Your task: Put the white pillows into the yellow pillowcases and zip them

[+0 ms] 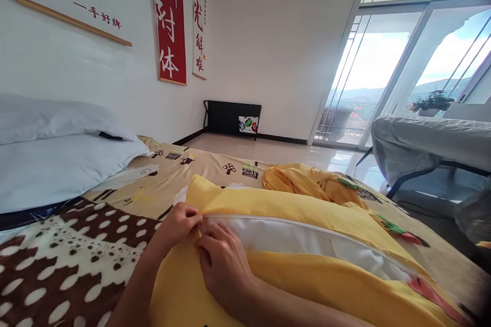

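A yellow pillowcase [307, 270] lies across the bed in front of me, its long zippered opening gaping. Inside the gap shows a white pillow [284, 235]. At the left end of the opening, my left hand [183, 222] pinches the pillowcase edge. Right beside it, my right hand [224, 260] is closed on the zipper edge of the pillowcase, fingers curled and thumb pressed in. Whatever small part lies between the right fingertips is hidden.
White pillows [69, 158] are stacked at the left by the wall. A patterned blanket [126, 219] covers the bed. Bunched yellow cloth [303, 178] lies beyond the pillowcase. A plastic-covered piece of furniture [429, 137] stands at right, near glass doors [368, 71]. A black folded panel [226, 117] leans against the far wall.
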{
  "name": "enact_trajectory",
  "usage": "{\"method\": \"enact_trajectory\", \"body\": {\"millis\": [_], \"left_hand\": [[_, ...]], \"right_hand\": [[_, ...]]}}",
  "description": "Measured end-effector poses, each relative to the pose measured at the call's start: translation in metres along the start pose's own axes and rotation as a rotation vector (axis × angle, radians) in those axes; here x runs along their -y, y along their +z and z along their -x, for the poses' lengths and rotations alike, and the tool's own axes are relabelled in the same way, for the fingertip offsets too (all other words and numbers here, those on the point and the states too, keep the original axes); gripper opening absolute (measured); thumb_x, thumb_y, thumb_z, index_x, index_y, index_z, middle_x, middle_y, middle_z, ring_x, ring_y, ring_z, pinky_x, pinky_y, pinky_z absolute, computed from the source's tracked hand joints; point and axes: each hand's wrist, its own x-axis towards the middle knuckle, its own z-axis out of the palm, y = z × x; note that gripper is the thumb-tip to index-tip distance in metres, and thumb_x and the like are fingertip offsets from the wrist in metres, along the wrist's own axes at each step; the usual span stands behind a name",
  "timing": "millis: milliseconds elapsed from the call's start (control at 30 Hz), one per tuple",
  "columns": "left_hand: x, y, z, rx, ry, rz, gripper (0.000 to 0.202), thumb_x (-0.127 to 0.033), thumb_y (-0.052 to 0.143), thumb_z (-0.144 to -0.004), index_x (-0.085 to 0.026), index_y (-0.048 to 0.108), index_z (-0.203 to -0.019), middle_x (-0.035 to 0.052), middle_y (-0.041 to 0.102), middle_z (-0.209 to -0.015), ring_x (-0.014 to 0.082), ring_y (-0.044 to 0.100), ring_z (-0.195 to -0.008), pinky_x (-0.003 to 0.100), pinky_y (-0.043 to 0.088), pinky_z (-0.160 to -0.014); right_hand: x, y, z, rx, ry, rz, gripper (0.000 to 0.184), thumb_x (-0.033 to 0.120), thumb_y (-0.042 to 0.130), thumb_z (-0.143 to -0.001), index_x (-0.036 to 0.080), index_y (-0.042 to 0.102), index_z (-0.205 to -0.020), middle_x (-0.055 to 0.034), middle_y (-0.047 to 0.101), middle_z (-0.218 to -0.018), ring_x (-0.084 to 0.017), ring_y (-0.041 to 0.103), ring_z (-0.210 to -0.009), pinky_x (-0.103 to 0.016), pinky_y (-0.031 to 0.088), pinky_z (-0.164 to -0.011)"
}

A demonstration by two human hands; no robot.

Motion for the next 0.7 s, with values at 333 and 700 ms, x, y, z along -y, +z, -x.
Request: {"method": "enact_trajectory", "body": {"millis": [333,700], "left_hand": [[-0.004,0.002,0.002,-0.044,0.01,-0.123,0.027,-0.033,0.042,-0.059,-0.019,0.022,-0.047,-0.0043,0.018,-0.051,0.0087,0.021,-0.051,0.026,0.014,-0.05],[0.0,-0.005,0.004,0.047,0.0,-0.046,0.031,-0.038,0.05,-0.064,-0.018,0.03,-0.051,-0.005,0.025,-0.052,0.008,0.022,-0.052,0.023,0.015,-0.048]], "right_hand": [[0.013,0.002,0.017,-0.154,-0.704,0.449,0.021,0.007,0.043,-0.076,0.011,0.06,-0.065,-0.0114,0.06,-0.064,-0.021,0.051,-0.063,-0.038,0.039,-0.066],[-0.009,-0.014,-0.031,0.207,0.5,-0.27,0.011,0.019,0.053,-0.081,0.016,0.061,-0.073,-0.0016,0.065,-0.072,-0.011,0.054,-0.064,-0.021,0.035,-0.057]]}}
